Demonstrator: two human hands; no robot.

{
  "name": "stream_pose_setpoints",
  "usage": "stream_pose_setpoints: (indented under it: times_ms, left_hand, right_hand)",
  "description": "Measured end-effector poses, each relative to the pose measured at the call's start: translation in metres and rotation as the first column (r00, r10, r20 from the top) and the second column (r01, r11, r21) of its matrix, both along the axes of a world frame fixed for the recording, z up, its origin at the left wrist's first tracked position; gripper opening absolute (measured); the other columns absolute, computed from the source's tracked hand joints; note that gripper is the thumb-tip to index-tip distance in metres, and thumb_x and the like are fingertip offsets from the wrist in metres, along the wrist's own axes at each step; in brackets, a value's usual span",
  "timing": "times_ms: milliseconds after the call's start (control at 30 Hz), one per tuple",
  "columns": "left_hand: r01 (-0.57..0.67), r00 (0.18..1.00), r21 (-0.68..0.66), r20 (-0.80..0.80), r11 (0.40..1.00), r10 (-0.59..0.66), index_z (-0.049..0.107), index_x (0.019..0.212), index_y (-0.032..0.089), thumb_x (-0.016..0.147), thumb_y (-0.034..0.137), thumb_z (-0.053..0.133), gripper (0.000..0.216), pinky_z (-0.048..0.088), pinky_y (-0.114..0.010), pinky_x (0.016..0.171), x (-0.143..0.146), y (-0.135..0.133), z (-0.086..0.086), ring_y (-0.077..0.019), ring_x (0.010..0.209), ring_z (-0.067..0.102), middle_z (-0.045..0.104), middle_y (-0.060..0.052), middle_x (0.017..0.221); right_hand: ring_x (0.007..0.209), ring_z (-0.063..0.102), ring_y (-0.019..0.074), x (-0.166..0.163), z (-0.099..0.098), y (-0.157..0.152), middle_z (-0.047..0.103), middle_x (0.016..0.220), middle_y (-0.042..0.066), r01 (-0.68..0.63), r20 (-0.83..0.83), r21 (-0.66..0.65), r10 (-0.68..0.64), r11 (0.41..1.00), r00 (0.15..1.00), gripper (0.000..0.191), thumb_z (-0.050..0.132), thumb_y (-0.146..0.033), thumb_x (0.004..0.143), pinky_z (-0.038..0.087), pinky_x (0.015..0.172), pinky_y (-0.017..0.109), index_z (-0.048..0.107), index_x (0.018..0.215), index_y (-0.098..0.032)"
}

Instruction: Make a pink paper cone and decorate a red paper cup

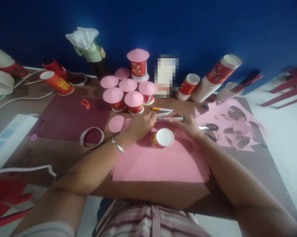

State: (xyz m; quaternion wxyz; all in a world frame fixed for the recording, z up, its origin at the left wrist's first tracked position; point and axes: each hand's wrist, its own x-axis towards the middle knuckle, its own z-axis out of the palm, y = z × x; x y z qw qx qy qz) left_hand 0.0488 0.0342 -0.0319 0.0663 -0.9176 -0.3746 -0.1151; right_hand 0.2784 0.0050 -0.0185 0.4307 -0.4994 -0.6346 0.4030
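A grey-white marker pen (172, 118) with a dark end lies level between my hands, above the pink paper (160, 168). My right hand (186, 124) is closed around it, the dark end sticking out past the fingers. At its other end my left hand (144, 123) is closed, fingers curled against the pen. Just below the hands, a red and white paper cup (164, 137) stands on the pink sheets. A yellow and white pen (162, 109) rests behind them. Left of my left wrist is a pink paper disc (117, 124).
Red cups with pink cone roofs (123, 85) cluster at the back. Stacked paper cups (214, 79) lean at back right. Cut pink scraps (237, 125) and scissors (209, 127) lie right. A cup ring (91, 137), orange scissors handle (85, 104) and power strip (13, 138) are left.
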Motion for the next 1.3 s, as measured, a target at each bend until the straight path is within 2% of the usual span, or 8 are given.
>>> stream_pose_setpoints:
  times_ms: [100, 167, 300, 400, 767, 967, 1167, 1300]
  left_hand:
    - [-0.022, 1.0, -0.03, -0.015, 0.999, 0.022, 0.069, 0.097, 0.013, 0.104, 0.021, 0.045, 0.026, 0.035, -0.033, 0.053, -0.003, 0.003, 0.003, -0.0245, 0.076, 0.067, 0.071, -0.012, 0.087]
    - [-0.018, 1.0, -0.057, -0.023, 0.998, 0.016, 0.069, 0.095, 0.013, 0.102, 0.022, 0.048, 0.025, 0.034, -0.034, 0.053, -0.004, 0.004, 0.004, -0.0252, 0.077, 0.067, 0.071, -0.013, 0.088]
    - [-0.02, 1.0, -0.101, -0.009, 0.995, 0.02, 0.071, 0.094, 0.014, 0.102, 0.025, 0.049, 0.026, 0.034, -0.033, 0.053, -0.004, 0.004, 0.004, -0.0231, 0.077, 0.065, 0.07, -0.011, 0.09]
    - [-0.038, 0.999, -0.108, 0.008, 0.993, 0.039, 0.073, 0.095, 0.015, 0.104, 0.028, 0.048, 0.03, 0.033, -0.033, 0.054, -0.003, 0.005, 0.003, -0.0217, 0.076, 0.064, 0.069, -0.01, 0.089]
    - [-0.072, 0.996, -0.125, 0.052, 0.989, 0.079, 0.074, 0.104, 0.015, 0.104, 0.032, 0.052, 0.028, 0.037, -0.033, 0.056, -0.003, 0.008, -0.003, -0.0222, 0.079, 0.067, 0.071, -0.01, 0.094]
    - [-0.077, 0.994, -0.108, 0.065, 0.991, 0.084, 0.075, 0.103, 0.015, 0.104, 0.03, 0.053, 0.026, 0.036, -0.033, 0.055, -0.002, 0.008, -0.004, -0.0221, 0.078, 0.067, 0.071, -0.01, 0.093]
    - [-0.064, 0.995, -0.073, 0.078, 0.995, 0.069, 0.074, 0.101, 0.016, 0.104, 0.032, 0.054, 0.026, 0.034, -0.033, 0.055, 0.0, 0.007, -0.005, -0.0214, 0.077, 0.066, 0.071, -0.009, 0.093]
    - [-0.032, 0.987, -0.026, 0.156, 0.999, 0.036, 0.071, 0.096, 0.016, 0.105, 0.033, 0.052, 0.026, 0.036, -0.032, 0.056, -0.001, 0.006, -0.003, -0.0198, 0.076, 0.065, 0.071, -0.008, 0.091]
  right_hand:
    - [0.08, 0.066, 0.0208, 0.01, -0.004, 0.008, 0.073, 0.087, 0.005, 0.131, 0.01, 0.194, -0.135, 0.972, 0.991, 0.042, 0.067, -0.065, 0.091, 0.055, 0.074, 0.036, 0.081, 0.091, -0.026]
    - [0.085, 0.067, 0.0222, 0.017, -0.008, 0.014, 0.073, 0.09, 0.005, 0.22, 0.095, 0.299, -0.258, 0.929, 0.961, 0.031, 0.065, -0.053, 0.097, 0.057, 0.08, 0.039, 0.082, 0.092, -0.027]
    - [0.105, 0.065, 0.0296, 0.023, -0.019, 0.027, 0.075, 0.108, 0.01, 0.111, 0.496, 0.352, -0.285, 0.93, 0.82, 0.021, 0.066, -0.031, 0.095, 0.057, 0.09, 0.045, 0.083, 0.106, -0.026]
    - [0.114, 0.063, 0.0323, 0.024, -0.026, 0.033, 0.076, 0.115, 0.011, 0.017, 0.651, 0.343, -0.251, 0.939, 0.716, 0.025, 0.063, -0.028, 0.097, 0.056, 0.093, 0.046, 0.082, 0.112, -0.024]
    - [0.115, 0.067, 0.0311, 0.035, -0.027, 0.033, 0.075, 0.121, 0.012, -0.042, 0.745, 0.304, -0.21, 0.952, 0.633, 0.037, 0.046, -0.015, 0.1, 0.057, 0.094, 0.047, 0.079, 0.115, -0.024]
    - [0.111, 0.068, 0.0298, 0.033, -0.024, 0.033, 0.075, 0.116, 0.011, -0.079, 0.774, 0.274, -0.171, 0.958, 0.609, 0.029, 0.058, -0.024, 0.098, 0.057, 0.09, 0.043, 0.078, 0.119, -0.027]
    - [0.1, 0.07, 0.03, 0.028, -0.025, 0.035, 0.076, 0.101, 0.014, -0.063, 0.812, 0.335, -0.253, 0.94, 0.526, 0.021, 0.056, -0.022, 0.096, 0.054, 0.086, 0.041, 0.077, 0.096, -0.018]
    - [0.092, 0.07, 0.0299, 0.028, -0.019, 0.031, 0.077, 0.094, 0.013, 0.017, 0.706, 0.406, -0.325, 0.914, 0.63, 0.014, 0.062, -0.025, 0.092, 0.054, 0.087, 0.044, 0.075, 0.092, -0.019]
